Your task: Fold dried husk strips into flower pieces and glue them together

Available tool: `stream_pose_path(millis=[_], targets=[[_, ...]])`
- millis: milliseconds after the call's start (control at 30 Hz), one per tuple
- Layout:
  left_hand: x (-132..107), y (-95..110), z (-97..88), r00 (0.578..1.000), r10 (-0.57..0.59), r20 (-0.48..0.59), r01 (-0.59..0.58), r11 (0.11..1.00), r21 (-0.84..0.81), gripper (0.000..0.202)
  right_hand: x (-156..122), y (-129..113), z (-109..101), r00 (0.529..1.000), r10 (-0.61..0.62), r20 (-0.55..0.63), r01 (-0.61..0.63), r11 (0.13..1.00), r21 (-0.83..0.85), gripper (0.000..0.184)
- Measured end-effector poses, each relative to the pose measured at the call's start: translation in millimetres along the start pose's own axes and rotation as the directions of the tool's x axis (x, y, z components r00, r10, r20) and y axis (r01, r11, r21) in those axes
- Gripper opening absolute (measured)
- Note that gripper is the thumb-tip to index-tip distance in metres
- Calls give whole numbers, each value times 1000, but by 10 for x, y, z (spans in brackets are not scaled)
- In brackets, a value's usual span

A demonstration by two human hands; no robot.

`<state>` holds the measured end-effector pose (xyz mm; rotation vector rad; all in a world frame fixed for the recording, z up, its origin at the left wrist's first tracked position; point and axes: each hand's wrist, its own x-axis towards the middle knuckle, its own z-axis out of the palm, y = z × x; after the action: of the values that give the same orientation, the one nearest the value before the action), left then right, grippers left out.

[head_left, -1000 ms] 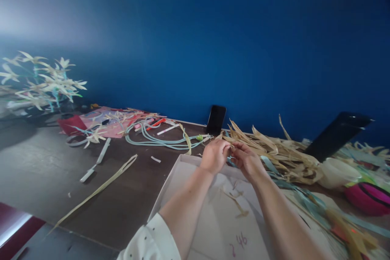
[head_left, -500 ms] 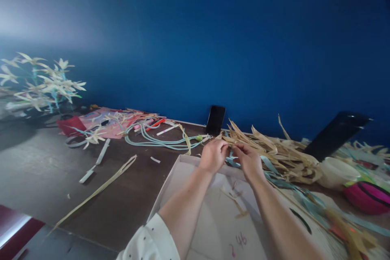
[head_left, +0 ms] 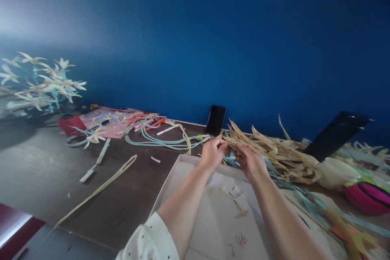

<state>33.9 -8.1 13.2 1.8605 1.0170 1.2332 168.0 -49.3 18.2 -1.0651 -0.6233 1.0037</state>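
Note:
Above the far edge of a shallow white box lid (head_left: pixel 210 207), my left hand (head_left: pixel 214 154) and my right hand (head_left: pixel 251 163) are pinching a strip of dried corn husk (head_left: pixel 232 141). The strip spans the short gap between my fingertips. Its exact shape is partly hidden by my fingers. Just behind and to the right lies a heap of tan corn husks (head_left: pixel 282 152). Pale blue ribbon (head_left: pixel 232 159) shows below the strip, close to my right hand. A few husk scraps (head_left: pixel 239 209) lie inside the lid.
A phone (head_left: pixel 216 120) leans on the blue wall. Left of it lie looped pale blue cords (head_left: pixel 158 144), pens and pink paper (head_left: pixel 106 118). A vase-like bunch of husk flowers (head_left: pixel 50 83) stands far left. At right are a black object (head_left: pixel 336 136), a white bowl (head_left: pixel 338 172) and a pink pouch (head_left: pixel 368 198).
My hands have drawn slightly apart, the right one moving a little right and down. More of the husk strip now shows between them.

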Motion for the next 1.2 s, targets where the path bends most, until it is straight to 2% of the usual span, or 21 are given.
stream_pose_path(millis=[167,400,567,667,967,1200], targets=[[15,12,-21,998,-56,31,58,996,-62,21,-6,18,-4,998,-6,64,6,1000,-7,29],[12,35,-50,999,41,35,-38,994,-98,28,-7,64,0,996,-28,90,39,991,-125,28],[14,63,-85,997,42,67,-37,997,-72,30,-15,77,-4,990,-34,138,62,978,-199,25],[23,63,-89,994,62,88,-51,990,-129,28,-21,81,-9,987,-33,159,70,971,-229,29],[38,56,-77,979,-143,149,169,968,-184,26,-27,85,28,991,3,130,8,996,-85,31],[40,58,-85,967,-209,145,231,960,-160,26,-17,92,32,995,-43,90,48,997,-52,29]])
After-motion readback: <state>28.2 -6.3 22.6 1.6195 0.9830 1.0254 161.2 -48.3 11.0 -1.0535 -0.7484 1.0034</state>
